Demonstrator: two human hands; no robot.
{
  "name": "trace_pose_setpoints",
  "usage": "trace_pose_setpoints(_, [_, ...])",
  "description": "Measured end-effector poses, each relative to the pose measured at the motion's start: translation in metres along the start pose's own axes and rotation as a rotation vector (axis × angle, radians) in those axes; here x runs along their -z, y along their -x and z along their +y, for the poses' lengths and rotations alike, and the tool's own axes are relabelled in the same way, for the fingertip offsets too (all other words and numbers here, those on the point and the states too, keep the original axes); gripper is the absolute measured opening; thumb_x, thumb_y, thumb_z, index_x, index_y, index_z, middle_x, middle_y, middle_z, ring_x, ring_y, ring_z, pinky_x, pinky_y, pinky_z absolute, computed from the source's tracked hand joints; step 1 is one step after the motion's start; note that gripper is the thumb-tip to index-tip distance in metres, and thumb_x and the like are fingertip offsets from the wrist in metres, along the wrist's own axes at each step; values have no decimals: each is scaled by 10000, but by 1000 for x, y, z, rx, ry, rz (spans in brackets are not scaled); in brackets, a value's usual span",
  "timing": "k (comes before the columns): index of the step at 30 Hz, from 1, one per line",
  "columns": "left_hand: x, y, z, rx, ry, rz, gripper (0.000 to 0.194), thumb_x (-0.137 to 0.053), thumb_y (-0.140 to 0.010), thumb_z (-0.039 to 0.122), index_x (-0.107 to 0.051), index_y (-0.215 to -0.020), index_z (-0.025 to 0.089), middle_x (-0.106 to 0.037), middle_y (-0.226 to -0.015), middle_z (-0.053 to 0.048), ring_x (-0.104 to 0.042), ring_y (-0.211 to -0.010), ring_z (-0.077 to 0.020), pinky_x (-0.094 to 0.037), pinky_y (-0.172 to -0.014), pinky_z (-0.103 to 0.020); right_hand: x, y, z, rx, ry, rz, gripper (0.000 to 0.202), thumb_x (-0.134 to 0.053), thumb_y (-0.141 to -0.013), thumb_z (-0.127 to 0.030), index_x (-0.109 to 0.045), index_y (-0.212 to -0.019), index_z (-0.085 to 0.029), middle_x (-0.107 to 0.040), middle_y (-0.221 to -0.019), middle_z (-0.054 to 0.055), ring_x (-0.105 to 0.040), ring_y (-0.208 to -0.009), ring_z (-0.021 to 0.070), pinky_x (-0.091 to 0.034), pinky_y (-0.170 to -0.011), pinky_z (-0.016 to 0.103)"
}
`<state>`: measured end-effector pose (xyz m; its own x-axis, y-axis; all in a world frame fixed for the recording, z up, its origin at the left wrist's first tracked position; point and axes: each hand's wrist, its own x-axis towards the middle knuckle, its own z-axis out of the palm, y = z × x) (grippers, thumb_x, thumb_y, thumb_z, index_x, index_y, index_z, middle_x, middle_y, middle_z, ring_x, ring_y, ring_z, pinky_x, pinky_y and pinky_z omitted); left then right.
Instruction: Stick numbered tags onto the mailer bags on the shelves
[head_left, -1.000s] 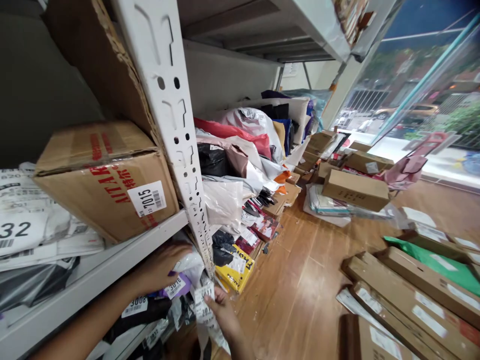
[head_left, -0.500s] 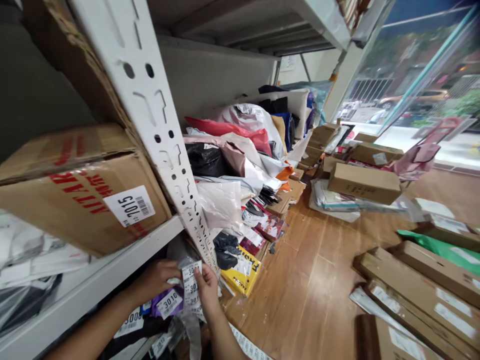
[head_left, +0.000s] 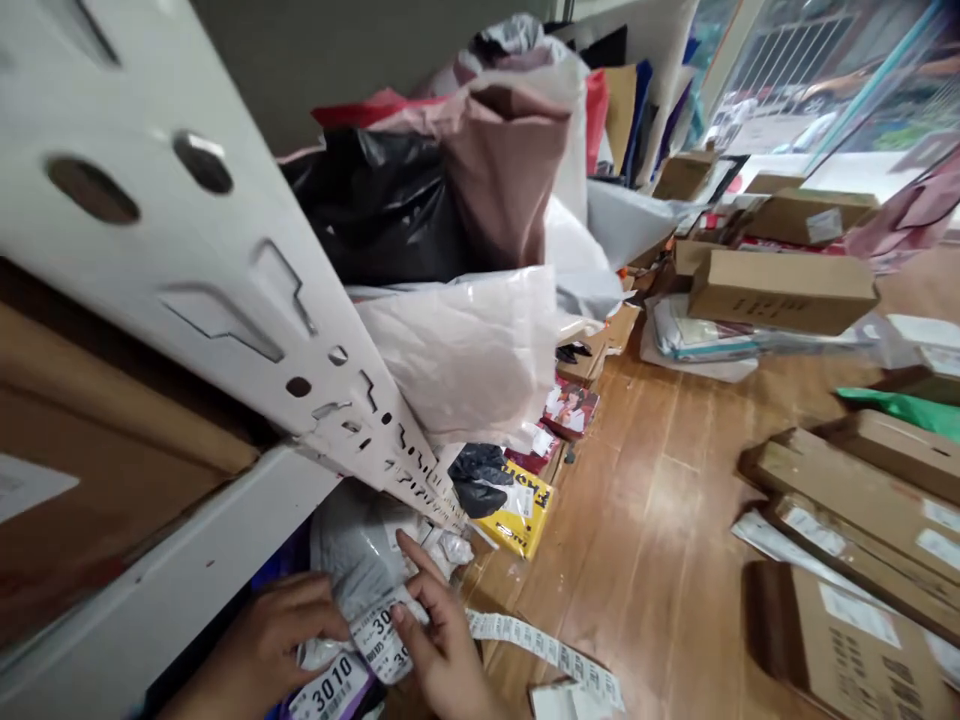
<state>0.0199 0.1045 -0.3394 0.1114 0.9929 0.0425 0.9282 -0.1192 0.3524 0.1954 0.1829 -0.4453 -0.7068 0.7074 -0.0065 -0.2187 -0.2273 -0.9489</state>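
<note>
- The white shelf post (head_left: 247, 330) slants across your view, with a brown box (head_left: 97, 470) on the shelf behind it at the left.
- The wooden floor (head_left: 660, 520) to your right carries flat cardboard boxes (head_left: 862, 500) and, further off, a long carton (head_left: 780, 290).
- Bags are heaped beside the post: a black bag (head_left: 382, 205), a pinkish bag (head_left: 510, 170) and a pale plastic bag (head_left: 472, 355). A yellow packet (head_left: 525, 510) lies on the floor below them.
- A grey parcel (head_left: 356, 550) sits on the low shelf, just under the post's foot, between your hands.
- Your left hand (head_left: 274, 640) is curled onto the parcel's lower edge, fingers bent and pressing it.
- Your right hand (head_left: 442, 650) pinches a numbered label (head_left: 379, 640) against the parcel, forefinger stretched up along it.
- A strip of labels (head_left: 547, 650) trails from that hand to the right, above the floor.
- A tag reading 3010 (head_left: 330, 690) shows just below your left hand.
</note>
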Motion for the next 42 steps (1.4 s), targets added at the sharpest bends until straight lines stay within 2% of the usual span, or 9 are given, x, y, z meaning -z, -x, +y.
trace_pose_setpoints(10, [-9,9,-2,-125,-19,-52,161,-779,-669,201,-632,-712,253,-598,-597,42,-592,-546,-107,-455,-472,-182,2,9,25,96,80,-30,50,-543,-902,-299,-573,-910,-260,-392,-1481,82,-390,-1340,266,-322,-1066,464])
trace_pose_setpoints(14, [-11,5,-4,-162,-37,-1,123,-717,-741,284,-610,-683,261,-571,-558,40,-569,-500,-110,-430,-427,-202,-5,12,28,78,43,92,89,-581,-879,-353,-598,-876,-265,-457,-1439,69,-453,-1288,280,-335,-1041,450])
trace_pose_setpoints(19, [-12,11,-11,-157,8,-100,67,-684,-782,288,-620,-769,278,-595,-616,39,-584,-572,-120,-457,-492,-204,-9,14,23,48,6,147,135,-598,-861,-394,-610,-839,-262,-482,-1420,69,-451,-1285,296,-326,-1038,454])
trace_pose_setpoints(22, [-16,20,-17,-50,48,-128,52,-691,-780,272,-650,-800,296,-609,-671,36,-599,-626,-119,-485,-547,-181,-5,4,16,21,6,57,119,-576,-876,-366,-592,-837,-254,-442,-1449,79,-418,-1311,285,-313,-1058,463])
trace_pose_setpoints(28, [-23,14,-24,154,170,-90,497,-559,-729,6,-650,-1065,361,-628,-834,31,-624,-773,-105,-500,-732,-152,-1,-40,0,39,-95,12,278,-581,-853,-461,-545,-731,-214,-599,-1247,96,-521,-1179,242,-375,-1007,379])
trace_pose_setpoints(33, [-9,-9,-11,270,271,-36,566,-464,-559,-34,-657,-1002,261,-661,-900,2,-617,-883,-139,-474,-814,-210,-8,-37,-7,76,-6,334,352,-626,-792,-523,-609,-669,-194,-631,-1014,83,-551,-1017,241,-395,-943,353])
trace_pose_setpoints(35, [-2,-14,-4,291,308,-57,430,-470,-592,-2,-668,-889,239,-652,-908,-7,-607,-915,-151,-457,-839,-239,-12,-29,-12,56,-13,393,399,-619,-772,-569,-618,-657,-188,-602,-872,57,-548,-861,210,-430,-827,322])
trace_pose_setpoints(38, [8,-20,7,355,392,-59,128,-584,-714,202,-623,-834,215,-632,-904,-13,-594,-906,-178,-459,-823,-276,-17,-24,-19,-62,-142,277,449,-584,-760,-630,-584,-674,-189,-502,-640,-12,-449,-617,143,-401,-605,260])
trace_pose_setpoints(42, [11,-33,15,549,502,35,332,-451,-808,516,-539,-864,201,-610,-803,-21,-584,-775,-191,-478,-723,-310,-21,-32,-22,-99,-182,230,513,-567,-715,-695,-518,-635,-190,-461,-573,-35,-388,-554,117,-327,-514,229])
